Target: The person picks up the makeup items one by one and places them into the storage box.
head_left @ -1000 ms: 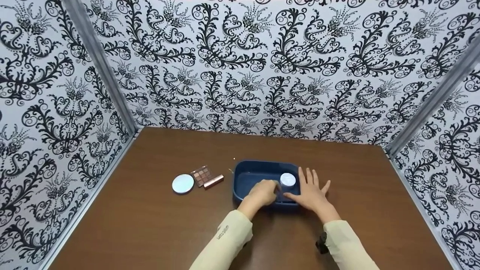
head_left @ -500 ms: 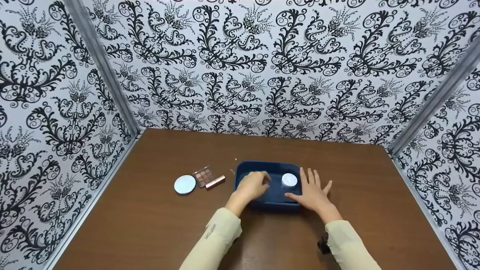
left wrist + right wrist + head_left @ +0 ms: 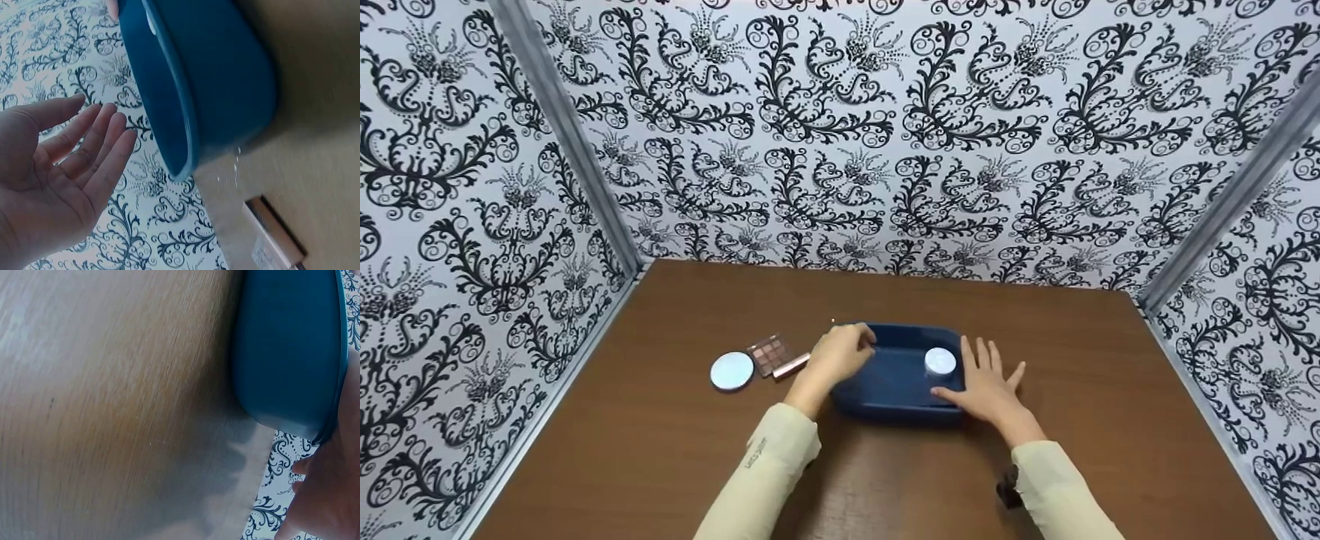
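Note:
My left hand (image 3: 840, 354) hovers over the left end of a dark blue bin (image 3: 889, 415), its fingers loosely bent. In the left wrist view the left hand (image 3: 70, 174) holds nothing and is apart from the bin's rim (image 3: 179, 84). A small jar with a white lid (image 3: 940, 361) stands inside the bin at the right end. My right hand (image 3: 988, 388) rests at the bin's right rim, fingers spread and the thumb reaching over the inside. From the right wrist view, the right hand (image 3: 329, 489) lies against the bin's edge (image 3: 342, 337).
Left of the bin, a round pale-topped compact (image 3: 732, 370), an eyeshadow palette (image 3: 769, 354) and a shiny pinkish tube like a lipstick (image 3: 791, 366) lie on the brown table (image 3: 660, 442). Black-and-white patterned walls (image 3: 840, 150) enclose the back and sides.
My left hand has moved from near the jar leftward to the bin's left end, now partly covering the tube in the head view. The right hand has stayed at the right rim.

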### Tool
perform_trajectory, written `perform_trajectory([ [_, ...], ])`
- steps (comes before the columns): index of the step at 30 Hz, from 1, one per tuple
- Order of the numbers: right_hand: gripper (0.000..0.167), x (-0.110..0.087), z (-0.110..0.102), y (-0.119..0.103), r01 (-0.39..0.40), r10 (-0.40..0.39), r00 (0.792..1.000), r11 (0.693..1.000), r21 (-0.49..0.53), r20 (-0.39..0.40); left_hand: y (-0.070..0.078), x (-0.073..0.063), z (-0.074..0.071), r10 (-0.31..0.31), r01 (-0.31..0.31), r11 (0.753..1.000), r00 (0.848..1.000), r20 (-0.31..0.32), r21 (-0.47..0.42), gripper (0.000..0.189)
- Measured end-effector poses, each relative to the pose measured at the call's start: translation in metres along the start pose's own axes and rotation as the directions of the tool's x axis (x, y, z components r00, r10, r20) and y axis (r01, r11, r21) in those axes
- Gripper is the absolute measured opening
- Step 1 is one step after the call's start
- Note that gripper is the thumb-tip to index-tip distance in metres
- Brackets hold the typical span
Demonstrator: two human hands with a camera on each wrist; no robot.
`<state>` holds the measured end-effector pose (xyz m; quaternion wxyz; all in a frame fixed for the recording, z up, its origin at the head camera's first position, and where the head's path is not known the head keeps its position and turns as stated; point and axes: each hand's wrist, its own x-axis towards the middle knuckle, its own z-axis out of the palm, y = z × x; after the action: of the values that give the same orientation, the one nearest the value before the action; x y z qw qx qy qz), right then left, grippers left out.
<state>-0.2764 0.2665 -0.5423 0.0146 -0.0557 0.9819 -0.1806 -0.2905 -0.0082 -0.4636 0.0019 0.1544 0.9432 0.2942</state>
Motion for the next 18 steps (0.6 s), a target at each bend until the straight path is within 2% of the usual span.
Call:
perform_trajectory([
  [10, 0.113, -0.004, -0.003, -0.003, -0.007, 0.007, 1.0, 1.0, -0.016, 0.002, -0.025, -0.005, -0.017, -0.042, 0.042, 0.999, 0.998, -0.037, -0.001, 0.018],
  [18, 0.114, -0.002, -0.003, -0.003, -0.011, 0.011, 1.0, 1.0, -0.018, -0.005, -0.048, -0.009, -0.021, -0.077, 0.076, 0.997, 0.994, -0.077, -0.011, 0.016],
])
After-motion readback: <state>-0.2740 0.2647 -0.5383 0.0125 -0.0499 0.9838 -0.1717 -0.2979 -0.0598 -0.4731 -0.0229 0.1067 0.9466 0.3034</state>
